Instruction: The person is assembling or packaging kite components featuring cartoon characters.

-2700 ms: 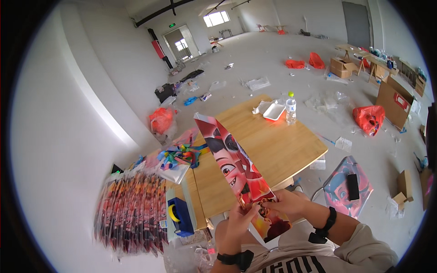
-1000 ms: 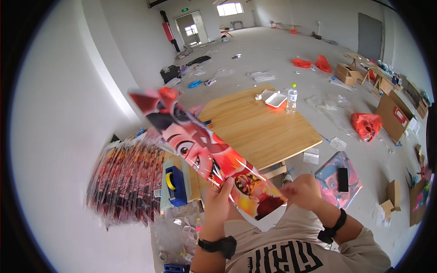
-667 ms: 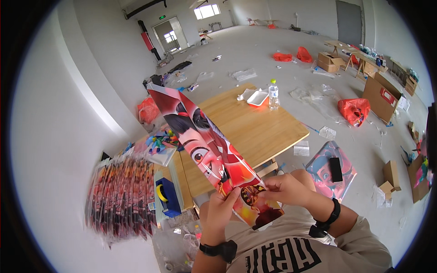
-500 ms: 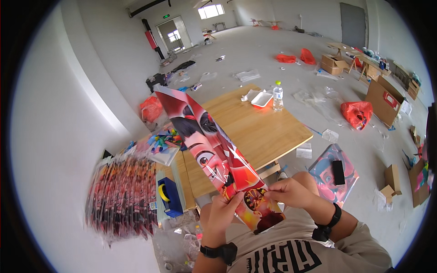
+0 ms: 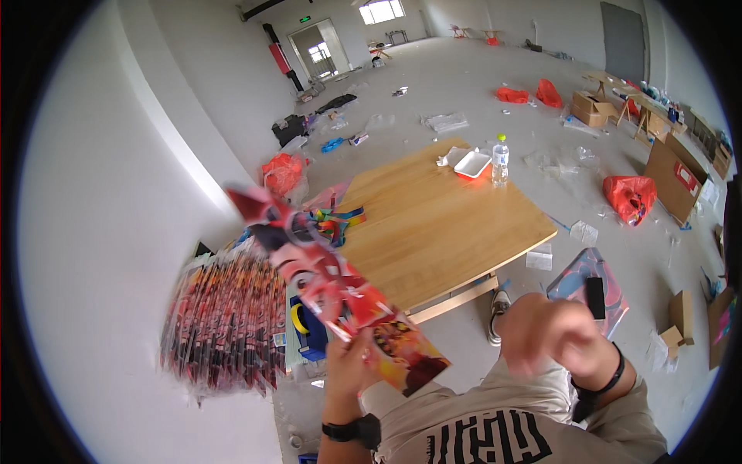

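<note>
A long, flat, glossy folded sheet (image 5: 325, 286), printed in red, black and yellow with a cartoon face, slants up and left from my lap. My left hand (image 5: 349, 367) grips its lower part along the near left edge, with the thumb over the print. Apart from the sheet, my right hand (image 5: 550, 336) is raised over my right leg, its fingers smeared by motion. Left of the table, a big stack of similar printed pieces in clear wrapping (image 5: 224, 325) leans in a row.
A wooden table (image 5: 440, 240) stands ahead, bearing a white tray (image 5: 471, 163), a clear bottle (image 5: 500, 162) and rainbow-coloured ribbons (image 5: 336, 224). Beside the stack is a blue tape dispenser (image 5: 311, 329). A dark phone (image 5: 594, 298) lies on a printed package at right. Red bags (image 5: 630, 199) and cartons (image 5: 674, 182) stand farther off.
My right hand has let go of the sheet and moved right. My left hand has carried the sheet left and lower. The view has shifted, with the table now farther right.
</note>
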The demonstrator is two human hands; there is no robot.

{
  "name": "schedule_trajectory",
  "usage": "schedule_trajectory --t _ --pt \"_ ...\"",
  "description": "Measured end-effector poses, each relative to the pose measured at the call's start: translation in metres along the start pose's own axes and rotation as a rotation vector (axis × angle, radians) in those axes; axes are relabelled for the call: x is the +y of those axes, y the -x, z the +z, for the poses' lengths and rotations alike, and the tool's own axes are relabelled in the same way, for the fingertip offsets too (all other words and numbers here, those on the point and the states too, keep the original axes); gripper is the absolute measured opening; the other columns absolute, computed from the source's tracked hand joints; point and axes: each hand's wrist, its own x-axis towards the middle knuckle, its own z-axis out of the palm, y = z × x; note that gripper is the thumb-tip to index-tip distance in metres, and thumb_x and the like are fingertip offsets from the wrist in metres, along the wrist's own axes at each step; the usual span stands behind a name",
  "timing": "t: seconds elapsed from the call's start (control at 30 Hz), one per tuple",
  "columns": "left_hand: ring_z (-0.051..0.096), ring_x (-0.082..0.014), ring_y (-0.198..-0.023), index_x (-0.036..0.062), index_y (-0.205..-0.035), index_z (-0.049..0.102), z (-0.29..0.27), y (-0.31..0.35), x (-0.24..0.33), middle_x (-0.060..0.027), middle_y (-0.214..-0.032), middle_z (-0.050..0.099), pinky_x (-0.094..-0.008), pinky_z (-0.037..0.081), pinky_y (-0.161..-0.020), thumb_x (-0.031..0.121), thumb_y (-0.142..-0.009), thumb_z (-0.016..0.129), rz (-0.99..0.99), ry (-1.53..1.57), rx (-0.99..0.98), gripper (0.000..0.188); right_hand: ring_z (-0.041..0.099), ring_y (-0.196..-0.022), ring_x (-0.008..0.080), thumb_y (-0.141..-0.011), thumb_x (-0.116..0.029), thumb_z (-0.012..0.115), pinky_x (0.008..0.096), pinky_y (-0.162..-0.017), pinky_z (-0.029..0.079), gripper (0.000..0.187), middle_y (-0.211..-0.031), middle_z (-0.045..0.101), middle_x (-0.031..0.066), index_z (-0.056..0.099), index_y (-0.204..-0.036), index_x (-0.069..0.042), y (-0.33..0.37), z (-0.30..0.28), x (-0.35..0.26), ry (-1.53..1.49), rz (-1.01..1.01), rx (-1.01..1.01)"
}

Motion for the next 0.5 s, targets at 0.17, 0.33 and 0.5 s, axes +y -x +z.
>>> schedule_trajectory --t 0.17,0.33,0.5 --pt "0.058 -0.0056 -0.063 0.0077 -0.106 0.069 -0.065 0.002 -0.013 0.004 -0.078 0.064 -0.0215 0.041 -0.056 0.013 -0.103 0.06 0.122 0.24 0.105 0.01 0.053 -0.057 0.0203 -0.102 -0.032 0.059 0.0522 -0.096 0.048 0.043 -0.069 0.059 0.0066 0.056 -0.068 -0.007 -0.038 0.059 -0.058 -0.419 -0.255 -0.308" --pt "0.051 -0.0035 -0.061 0.0087 -0.098 0.066 -0.079 0.032 0.018 0.006 -0.074 0.059 -0.0204 0.039 -0.056 0.013 -0.103 0.061 0.203 0.293 0.326 0.008 0.047 -0.047 0.0156 -0.106 -0.033 0.056 0.0591 -0.102 0.05 0.055 -0.056 0.048 0.0019 0.051 -0.057 -0.01 -0.037 0.062 -0.085 -0.541 -0.2 -0.39" --pt "0.051 -0.0039 -0.062 0.0096 -0.093 0.063 -0.082 0.052 0.028 0.0056 -0.075 0.058 -0.0207 0.04 -0.059 0.014 -0.104 0.06 0.211 0.295 0.371 0.012 0.052 -0.051 0.0191 -0.105 -0.03 0.058 0.0593 -0.1 0.052 0.05 -0.059 0.049 0.003 0.052 -0.06 -0.01 -0.035 0.063 -0.098 -0.581 -0.202 -0.451"
